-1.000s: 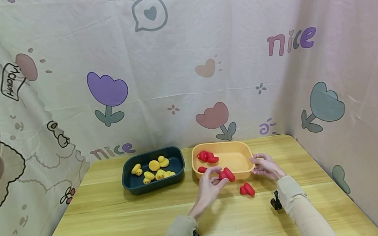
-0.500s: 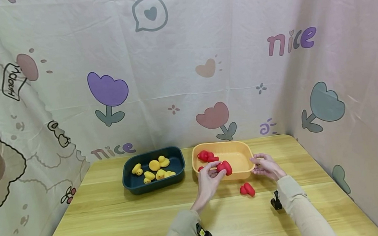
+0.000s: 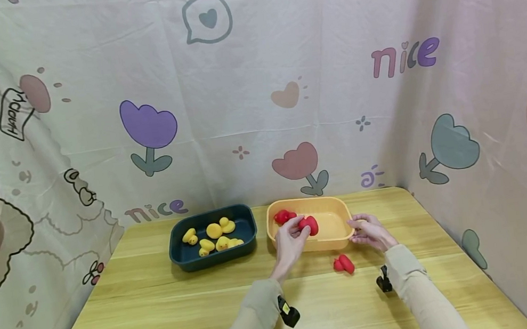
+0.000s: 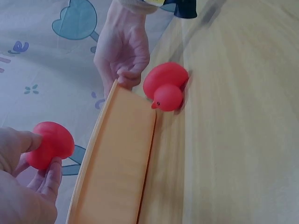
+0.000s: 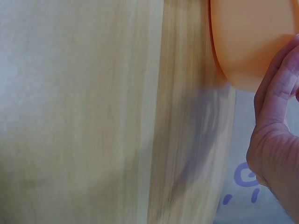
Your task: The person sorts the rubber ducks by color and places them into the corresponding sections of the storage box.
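Dark tray [image 3: 176,249]: sits at the left of the bench [image 3: 163,314], holding the yellow ducks [image 3: 215,236]; neither hand is near it.
Left hand [image 3: 290,242]: reaches over the near rim of the orange tray [image 3: 346,215]; its grip pinches a red duck [image 3: 309,225] between thumb and fingertips.
Held duck: hangs just above the tray's inside, left of centre. In the left wrist view the same duck [image 4: 50,144] sits in the fingers [image 4: 46,179], beyond the tray wall [image 4: 117,158].
Ducks already in: more red ducks [image 3: 283,216] lie in the tray's far left corner, just behind the held one.
Loose duck [image 3: 343,264]: lies on the bench just outside the tray's near wall, towards its right end, between the two hands. In the wrist view [image 4: 166,86] its beak points at the tray wall and it rests almost against it.
Right hand [image 3: 369,231]: its grip is pinched on the tray's right near corner, fingers curled over the rim, steadying it.
Nearer hand: the loose duck lies about midway, below and right of the left hand; the right hand is occupied with the rim.
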Tool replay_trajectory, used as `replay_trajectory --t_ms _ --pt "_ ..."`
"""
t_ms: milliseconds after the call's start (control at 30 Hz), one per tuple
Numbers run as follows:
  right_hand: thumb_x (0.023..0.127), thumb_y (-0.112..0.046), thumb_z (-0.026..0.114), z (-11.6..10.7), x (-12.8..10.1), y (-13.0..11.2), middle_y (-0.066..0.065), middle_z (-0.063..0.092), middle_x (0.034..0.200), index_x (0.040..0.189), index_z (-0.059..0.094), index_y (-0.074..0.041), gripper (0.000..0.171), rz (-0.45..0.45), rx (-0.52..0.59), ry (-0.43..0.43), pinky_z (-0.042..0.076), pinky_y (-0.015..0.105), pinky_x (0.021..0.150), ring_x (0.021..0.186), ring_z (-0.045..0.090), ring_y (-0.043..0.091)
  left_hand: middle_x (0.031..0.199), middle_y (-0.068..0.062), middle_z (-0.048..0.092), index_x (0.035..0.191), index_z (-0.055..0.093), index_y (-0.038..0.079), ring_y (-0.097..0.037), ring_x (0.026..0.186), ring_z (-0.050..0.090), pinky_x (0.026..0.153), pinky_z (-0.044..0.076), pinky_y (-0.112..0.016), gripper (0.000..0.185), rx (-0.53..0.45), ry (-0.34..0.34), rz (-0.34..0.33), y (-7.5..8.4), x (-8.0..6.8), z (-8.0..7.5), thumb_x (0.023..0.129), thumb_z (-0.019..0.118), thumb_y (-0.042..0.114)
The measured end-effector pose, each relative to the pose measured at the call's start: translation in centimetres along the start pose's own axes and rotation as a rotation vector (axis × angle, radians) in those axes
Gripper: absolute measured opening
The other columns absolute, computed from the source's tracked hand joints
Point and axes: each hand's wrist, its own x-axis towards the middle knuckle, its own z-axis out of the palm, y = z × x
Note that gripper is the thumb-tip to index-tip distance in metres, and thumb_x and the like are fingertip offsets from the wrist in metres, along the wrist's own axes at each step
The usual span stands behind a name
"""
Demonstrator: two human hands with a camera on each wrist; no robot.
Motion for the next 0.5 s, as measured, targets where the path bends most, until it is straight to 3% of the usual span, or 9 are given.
replay_trajectory --t_ms 500 --pt "0.103 -0.011 0.053 -0.03 0.06 -0.05 0.002 0.06 0.07 0.118 0.043 -0.002 0.02 0.003 0.003 0.005 0.057 0.016 0.053 0.054 0.062 0.007 0.113 -0.016 0.073 0.116 0.074 0.003 -0.021 0.092 0.069 0.087 0.063 -0.033 0.031 0.037 -0.019 -0.088 -0.2 0.97 0.15 0.086 0.077 0.009"
